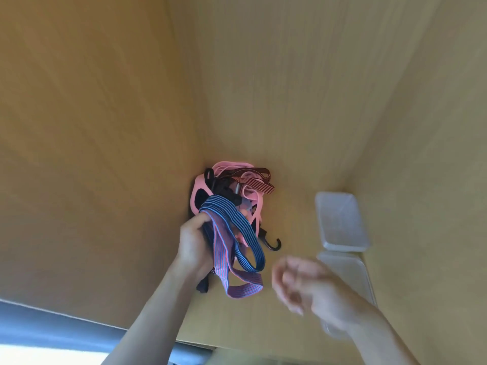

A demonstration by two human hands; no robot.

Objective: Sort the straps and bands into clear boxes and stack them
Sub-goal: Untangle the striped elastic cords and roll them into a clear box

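A tangled pile of straps and bands (232, 185) lies in the back left corner of a wooden compartment: pink bands, dark red striped elastic, black straps and a black hook (274, 245). My left hand (193, 246) grips a blue-and-pink striped elastic strap (232, 243) together with some black straps, lifted off the front of the pile. My right hand (303, 283) hovers to the right, blurred, fingers loosely curled, holding nothing. Two clear boxes lie along the right wall, one at the back (340, 222) and one nearer (350, 275), partly behind my right hand.
Wooden walls close in the compartment on the left (79, 154), back (290, 88) and right (434, 180). The wooden floor (290, 219) shows between the pile and the boxes. A grey-blue edge (52, 320) runs along the bottom left.
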